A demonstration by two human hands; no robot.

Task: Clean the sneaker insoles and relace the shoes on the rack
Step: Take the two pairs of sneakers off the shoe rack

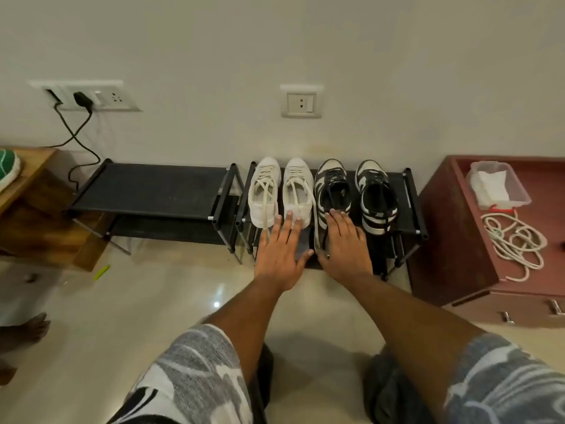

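Far left, low against the wall: black metal-framed shoe rack (pixel 146 185). On its right section, a pair of white laced sneakers (pixel 264 194), heels toward the near edge, loose lace ends trailing over the heels.

Left hand (pixel 282 249) lies flat, fingers straight and spread, tips touching the heel of the right white shoe; grips nothing.

Right hand (pixel 345 246) lies flat, fingers straight and close together, tips at the heel of the left shoe of the black-and-white sneakers (pixel 377 194); grips nothing.

Far right: coil of white cord (pixel 513 243) on a maroon wooden cabinet (pixel 452 240).

Judgement: opening step, reaching for a shoe. Insoles not visible. The next move calls for curling the fingers round a heel collar and lifting one shoe off the rack.
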